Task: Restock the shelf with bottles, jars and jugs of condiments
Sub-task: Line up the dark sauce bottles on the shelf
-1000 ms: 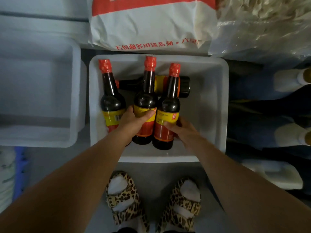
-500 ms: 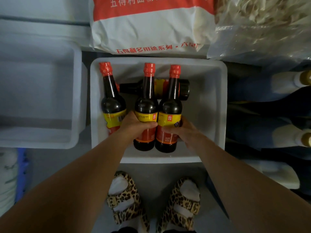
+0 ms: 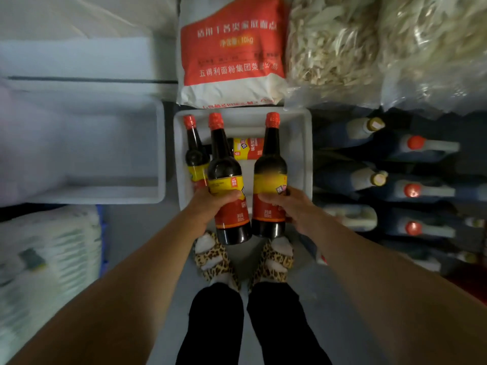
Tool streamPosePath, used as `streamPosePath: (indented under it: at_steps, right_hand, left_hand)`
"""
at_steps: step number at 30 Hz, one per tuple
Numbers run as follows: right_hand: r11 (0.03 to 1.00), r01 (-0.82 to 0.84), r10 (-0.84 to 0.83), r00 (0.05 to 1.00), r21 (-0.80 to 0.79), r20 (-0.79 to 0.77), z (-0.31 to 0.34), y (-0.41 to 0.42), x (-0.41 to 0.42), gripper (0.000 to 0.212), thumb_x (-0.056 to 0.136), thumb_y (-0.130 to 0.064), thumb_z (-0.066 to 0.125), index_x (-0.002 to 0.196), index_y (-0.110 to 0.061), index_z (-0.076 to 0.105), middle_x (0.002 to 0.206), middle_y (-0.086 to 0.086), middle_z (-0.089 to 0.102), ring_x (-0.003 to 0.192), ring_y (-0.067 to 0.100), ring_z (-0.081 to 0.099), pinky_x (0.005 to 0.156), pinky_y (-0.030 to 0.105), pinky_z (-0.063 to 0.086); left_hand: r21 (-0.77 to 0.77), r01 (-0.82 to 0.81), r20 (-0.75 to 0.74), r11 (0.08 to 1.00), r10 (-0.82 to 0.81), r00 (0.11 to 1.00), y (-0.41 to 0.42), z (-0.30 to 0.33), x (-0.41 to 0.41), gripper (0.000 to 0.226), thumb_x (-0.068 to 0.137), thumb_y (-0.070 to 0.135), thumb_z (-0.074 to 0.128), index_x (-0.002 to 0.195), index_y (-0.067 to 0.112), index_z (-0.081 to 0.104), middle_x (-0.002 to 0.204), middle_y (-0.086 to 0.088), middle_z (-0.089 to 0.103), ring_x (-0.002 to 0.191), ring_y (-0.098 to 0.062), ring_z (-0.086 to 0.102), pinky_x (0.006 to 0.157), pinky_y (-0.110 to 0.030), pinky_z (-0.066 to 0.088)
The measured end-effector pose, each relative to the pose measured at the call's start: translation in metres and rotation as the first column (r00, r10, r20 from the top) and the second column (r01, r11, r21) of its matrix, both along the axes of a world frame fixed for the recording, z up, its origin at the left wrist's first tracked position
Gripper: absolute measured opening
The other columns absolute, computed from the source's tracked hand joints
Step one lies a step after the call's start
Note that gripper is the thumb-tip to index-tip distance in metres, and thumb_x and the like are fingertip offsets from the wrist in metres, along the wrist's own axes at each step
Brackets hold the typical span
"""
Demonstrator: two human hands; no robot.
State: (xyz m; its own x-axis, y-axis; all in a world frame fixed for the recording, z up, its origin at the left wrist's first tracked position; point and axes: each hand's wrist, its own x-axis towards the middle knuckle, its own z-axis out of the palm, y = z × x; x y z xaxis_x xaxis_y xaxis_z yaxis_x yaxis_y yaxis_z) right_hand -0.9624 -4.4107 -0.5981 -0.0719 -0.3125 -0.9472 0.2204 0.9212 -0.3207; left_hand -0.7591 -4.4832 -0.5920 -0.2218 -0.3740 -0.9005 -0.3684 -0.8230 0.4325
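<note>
Head view, nearest first: at 6 o'clock stand the person's legs in black trousers and leopard-print sandals (image 3: 217,259) on the grey floor.

Just above them, the left hand (image 3: 210,206) grips the left dark glass sauce bottle with a red cap and yellow-and-red label (image 3: 228,188); thumb and fingers are curled round the label band. The right hand (image 3: 292,206) grips the right dark glass sauce bottle of the same kind (image 3: 270,180) in the same manner.

Change: half a second ago both bottles stood inside the white plastic crate (image 3: 307,154), bases on its floor. Both now appear raised, their bases showing in front of the crate's near rim and over the feet. The two bottles have spread apart at the neck, and the view has pulled back and up, which suggests that the person is rising.

Meaning for the task: the pick-up step appears complete; carriage to the shelf is judged to be next.

Beyond the hands, at 12 o'clock, the crate retains one upright bottle of the same kind (image 3: 195,154) at its left wall and one bottle lying on its side (image 3: 247,148) behind. Both sit as before.

At 9 o'clock lies a second white tub (image 3: 158,154). At 3 o'clock, rows of pale bottles with gold and red caps (image 3: 411,143) lie in shadow. Farthest, at 12 o'clock, rests a red-and-white flour sack (image 3: 232,54), with clear bags of pale dried strips (image 3: 332,43) to its right.
</note>
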Motion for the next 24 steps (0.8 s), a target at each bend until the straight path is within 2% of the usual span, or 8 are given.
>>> streamPosePath:
  at_steps: [4, 7, 10, 14, 17, 20, 22, 24]
  right_hand:
    - [0.997, 0.071, -0.071, 0.997, 0.003, 0.003, 0.084, 0.009, -0.002, 0.059, 0.063, -0.031, 0.090, 0.113, -0.025, 0.059, 0.111, 0.004, 0.070, 0.102, 0.025, 0.066, 0.085, 0.041, 0.051]
    - [0.990, 0.144, -0.144, 0.989, 0.003, -0.024, 0.147, 0.014, -0.003, 0.054, 0.064, -0.025, 0.091, 0.110, -0.022, 0.062, 0.110, 0.006, 0.072, 0.103, 0.027, 0.068, 0.095, 0.046, 0.051]
    - [0.980, 0.193, -0.195, 0.979, -0.039, -0.056, 0.216, 0.013, -0.003, 0.061, 0.062, -0.024, 0.093, 0.116, -0.016, 0.065, 0.109, 0.008, 0.074, 0.102, 0.030, 0.069, 0.098, 0.050, 0.052]
    - [0.957, 0.230, -0.245, 0.967, -0.178, -0.067, 0.314, 0.010, -0.004, 0.048, 0.071, -0.022, 0.089, 0.112, -0.017, 0.065, 0.107, 0.009, 0.073, 0.095, 0.027, 0.070, 0.078, 0.040, 0.055]
    - [0.926, 0.215, -0.262, 0.958, -0.311, -0.119, 0.384, 0.010, -0.006, 0.052, 0.064, -0.028, 0.093, 0.109, -0.018, 0.069, 0.106, 0.008, 0.076, 0.098, 0.029, 0.072, 0.090, 0.047, 0.056]
    - [0.868, 0.207, -0.307, 0.938, -0.451, -0.160, 0.447, 0.005, -0.011, 0.051, 0.061, -0.028, 0.094, 0.105, -0.015, 0.072, 0.101, 0.010, 0.077, 0.097, 0.031, 0.073, 0.093, 0.049, 0.056]
    - [0.817, 0.208, -0.342, 0.925, -0.538, -0.163, 0.485, 0.000, -0.016, 0.047, 0.062, -0.023, 0.093, 0.103, -0.011, 0.073, 0.100, 0.015, 0.077, 0.096, 0.034, 0.073, 0.092, 0.050, 0.057]
    - [0.758, 0.211, -0.374, 0.916, -0.618, -0.145, 0.520, -0.007, -0.022, 0.042, 0.067, -0.017, 0.089, 0.104, -0.006, 0.072, 0.104, 0.022, 0.074, 0.095, 0.037, 0.072, 0.090, 0.050, 0.058]
  left_hand:
    - [0.039, -0.004, -0.063, 0.999, 0.007, 0.998, 0.008, 0.079, 0.002, 0.052, 0.071, 0.032, 0.086, 0.116, 0.027, 0.061, 0.114, -0.005, 0.072, 0.108, -0.026, 0.067, 0.101, -0.050, 0.049]
    - [0.019, -0.002, -0.102, 1.000, 0.004, 0.995, 0.007, 0.139, 0.002, 0.066, 0.063, 0.038, 0.086, 0.122, 0.026, 0.058, 0.114, -0.004, 0.072, 0.109, -0.026, 0.068, 0.098, -0.049, 0.050]
    - [-0.016, 0.011, -0.141, 1.000, -0.013, 0.990, -0.002, 0.206, 0.003, 0.064, 0.070, 0.034, 0.085, 0.126, 0.023, 0.056, 0.117, -0.005, 0.070, 0.110, -0.026, 0.067, 0.097, -0.047, 0.051]
    - [-0.105, 0.022, -0.181, 0.994, -0.041, 0.983, -0.018, 0.304, 0.006, 0.064, 0.064, 0.037, 0.089, 0.120, 0.024, 0.061, 0.114, -0.006, 0.073, 0.107, -0.026, 0.068, 0.098, -0.048, 0.050]
    - [-0.167, -0.008, -0.219, 0.986, -0.030, 0.975, -0.030, 0.378, 0.003, 0.042, 0.075, 0.028, 0.082, 0.111, 0.024, 0.061, 0.107, -0.007, 0.073, 0.097, -0.024, 0.070, 0.083, -0.038, 0.054]
    - [-0.241, -0.013, -0.281, 0.971, -0.057, 0.958, -0.044, 0.445, -0.007, 0.033, 0.081, 0.024, 0.076, 0.110, 0.021, 0.061, 0.108, -0.011, 0.073, 0.095, -0.027, 0.070, 0.083, -0.038, 0.055]
    - [-0.290, -0.031, -0.340, 0.956, -0.073, 0.938, -0.053, 0.485, -0.015, 0.037, 0.079, 0.023, 0.076, 0.114, 0.017, 0.063, 0.107, -0.014, 0.073, 0.095, -0.029, 0.071, 0.085, -0.039, 0.056]
    - [-0.324, -0.042, -0.388, 0.945, -0.093, 0.917, -0.062, 0.522, -0.024, 0.056, 0.071, 0.028, 0.082, 0.121, 0.015, 0.061, 0.108, -0.014, 0.074, 0.097, -0.032, 0.072, 0.088, -0.044, 0.056]
